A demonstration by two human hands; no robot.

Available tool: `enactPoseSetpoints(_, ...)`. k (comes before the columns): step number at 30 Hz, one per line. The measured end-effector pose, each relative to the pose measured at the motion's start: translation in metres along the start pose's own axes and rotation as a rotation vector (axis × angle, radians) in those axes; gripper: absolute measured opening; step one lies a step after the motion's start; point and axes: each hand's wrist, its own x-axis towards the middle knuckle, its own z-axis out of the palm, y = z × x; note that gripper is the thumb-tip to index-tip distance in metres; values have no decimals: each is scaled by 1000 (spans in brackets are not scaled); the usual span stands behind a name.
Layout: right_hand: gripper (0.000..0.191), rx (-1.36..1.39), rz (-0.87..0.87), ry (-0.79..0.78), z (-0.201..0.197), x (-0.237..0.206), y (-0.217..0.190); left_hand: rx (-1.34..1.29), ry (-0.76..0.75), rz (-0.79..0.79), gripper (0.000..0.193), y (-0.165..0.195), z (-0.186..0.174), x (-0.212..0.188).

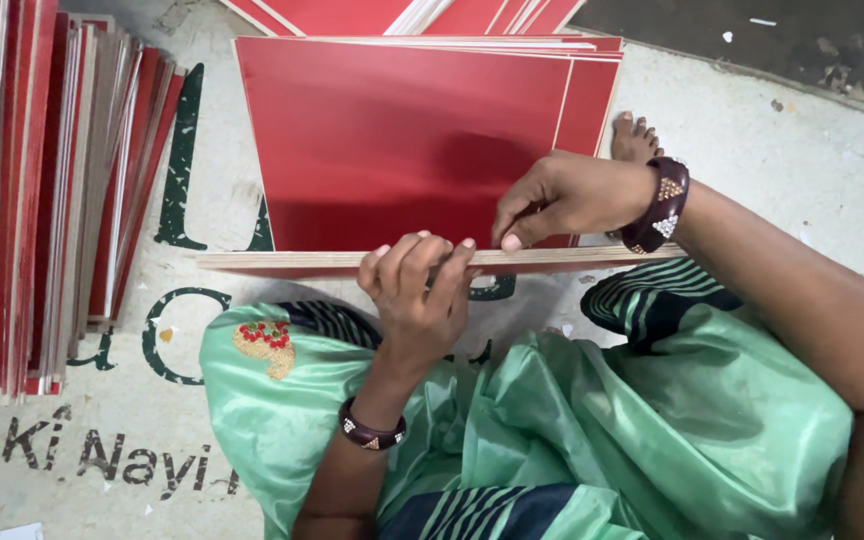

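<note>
head view: a person sits on the floor [752,110], a red board [402,140] held flat across the lap.
board: its pale near edge [282,261] faces the camera; the far end lies over more red sheets [422,15].
left hand [414,290]: fingers curled over the near edge, gripping it.
right hand [562,195]: closed on the same edge just beside the left, thumb pressed down.
side stack [42,190]: red boards standing on edge, well apart to the left.
risk: the raw edge could likely scrape the fingertips if the hands slide; an uneven grip might tip the board toward the bare foot [635,138].
</note>
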Motion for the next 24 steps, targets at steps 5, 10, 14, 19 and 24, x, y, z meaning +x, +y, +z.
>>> enactPoseSetpoints(5, 20, 20, 65, -65, 4, 4, -2, 23, 12, 40, 22, 0, -4, -12)
enactPoseSetpoints(10, 15, -92, -85, -121, 15, 7, -13, 80, 8, 88, 19, 3, -10, -30)
enactPoseSetpoints(14, 13, -341, -131, -49, 29, 8, -29, 71, 33, 89, 18, 5, -11, -35)
enactPoseSetpoints(19, 13, -669, -93, 253, 29, 9, -26, 63, 40, 73, 21, 4, -9, -31)
enactPoseSetpoints(24, 25, -722, -112, 643, 17, 21, 1, 88, 41, 73, 27, 4, -9, -33)
